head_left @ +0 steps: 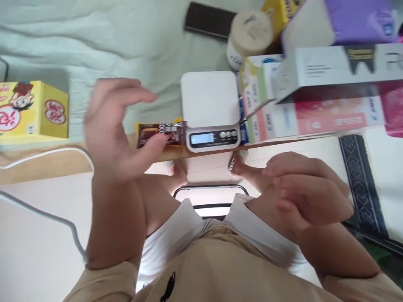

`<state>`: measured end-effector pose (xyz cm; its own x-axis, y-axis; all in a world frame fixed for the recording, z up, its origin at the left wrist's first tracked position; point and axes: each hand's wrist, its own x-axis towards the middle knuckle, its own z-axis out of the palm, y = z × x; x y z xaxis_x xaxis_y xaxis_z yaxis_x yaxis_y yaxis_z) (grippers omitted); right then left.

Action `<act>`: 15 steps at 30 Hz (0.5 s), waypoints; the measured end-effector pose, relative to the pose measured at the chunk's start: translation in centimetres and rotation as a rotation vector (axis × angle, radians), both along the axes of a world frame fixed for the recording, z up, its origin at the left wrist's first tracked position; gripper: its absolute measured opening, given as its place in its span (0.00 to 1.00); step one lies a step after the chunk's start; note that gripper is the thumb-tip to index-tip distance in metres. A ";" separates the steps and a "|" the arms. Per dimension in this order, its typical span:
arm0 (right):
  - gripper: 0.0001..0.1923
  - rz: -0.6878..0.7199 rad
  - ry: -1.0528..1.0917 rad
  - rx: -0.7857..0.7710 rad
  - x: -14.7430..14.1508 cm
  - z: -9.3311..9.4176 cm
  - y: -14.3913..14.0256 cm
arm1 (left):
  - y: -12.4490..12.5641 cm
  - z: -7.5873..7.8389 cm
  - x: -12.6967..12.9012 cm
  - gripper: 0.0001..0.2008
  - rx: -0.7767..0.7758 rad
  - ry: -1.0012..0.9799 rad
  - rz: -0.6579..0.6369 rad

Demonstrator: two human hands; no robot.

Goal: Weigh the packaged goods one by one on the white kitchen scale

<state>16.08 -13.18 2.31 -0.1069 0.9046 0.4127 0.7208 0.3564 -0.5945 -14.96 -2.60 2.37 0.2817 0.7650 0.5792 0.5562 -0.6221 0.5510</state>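
Observation:
My left hand (111, 126) is raised and blurred, fingers spread, holding nothing, just left of a brown snack wrapper (160, 134) lying at the bed's edge. The thumb reaches toward the wrapper; I cannot tell if it touches. A white kitchen scale (210, 105) with a lit display sits right of the wrapper with nothing on its platform. My right hand (305, 188) hovers low over my right knee, fingers loosely curled and empty.
A yellow cartoon box (31, 110) stands at the left on the pale sheet (94, 37). Stacked cartons (317, 96), a paper roll (250, 33) and a dark phone (209, 20) crowd the right and back. A white cable (47, 216) trails over the floor.

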 end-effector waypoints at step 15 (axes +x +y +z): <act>0.26 -0.435 0.127 -0.036 12.3 -0.7 1.1 | -5.6 -2.1 25.9 0.10 -0.210 -0.437 -0.770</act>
